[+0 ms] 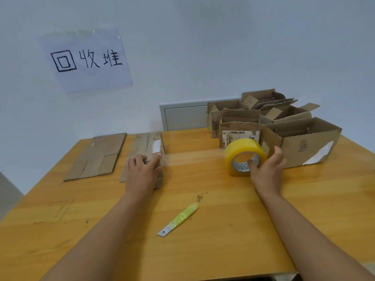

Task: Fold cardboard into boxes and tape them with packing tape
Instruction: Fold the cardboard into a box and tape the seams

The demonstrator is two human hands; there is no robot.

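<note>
A small folded cardboard box point(150, 145) stands on the wooden table point(203, 220) left of centre. My left hand point(142, 171) lies over its near end, fingers curled over the edge and pressing the tape's end down. A clear strip of tape point(192, 158) stretches from there to the right, to a yellow roll of packing tape point(243, 152). My right hand point(267, 167) grips that roll, fingers in its core, and holds it just above the table.
A flat piece of cardboard point(97, 157) lies at the far left. Several open, assembled boxes point(304, 136) crowd the far right corner. A yellow-handled cutter blade point(178, 219) lies on the table near me, between my forearms. A paper sign point(87, 59) hangs on the wall.
</note>
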